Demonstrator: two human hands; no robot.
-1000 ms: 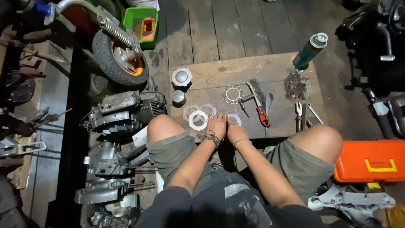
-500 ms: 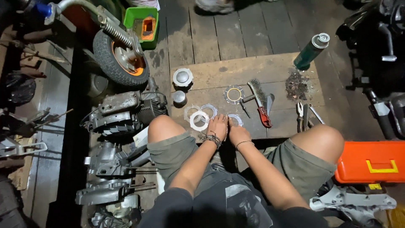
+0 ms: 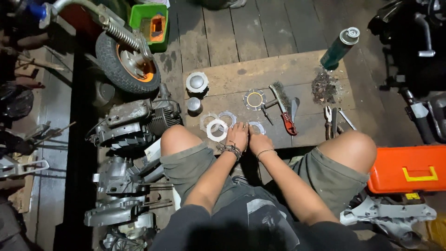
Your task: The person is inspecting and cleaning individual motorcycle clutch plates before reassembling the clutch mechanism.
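Metal rings under both hands on the wooden board

Metal rings [image 3: 217,129] lie flat in a small cluster at the near edge of the wooden board [image 3: 260,74], which rests on the plank floor [image 3: 278,23] between the person's knees. One white ring sits at 9 o'clock from the left hand [image 3: 238,136]; a paler ring [image 3: 227,118] lies at 11 o'clock; another ring [image 3: 256,126] shows at 12 o'clock from the right hand [image 3: 258,141].

Hand state: both hands rest side by side, palms down, fingers curled onto the board. Whether either hand pinches a ring cannot be told; the fingertips hide the contact.

Handling: the rings look thin, stiff and light. They are likely slippery if oily and awkward to lift from a flat surface. Take hold at the outer rim, or hook a fingertip through the centre hole.

Containers:
- Green tray [image 3: 147,19], at 11 o'clock, holds an orange object.
- Orange toolbox [image 3: 409,169], at 3 o'clock, is closed; contents hidden.
- Green spray can [image 3: 339,49], at 1 o'clock, stands capped at the board's far corner.

Also on the board: a wire brush with red handle [image 3: 283,109], pliers [image 3: 331,121] and a toothed ring [image 3: 254,99].
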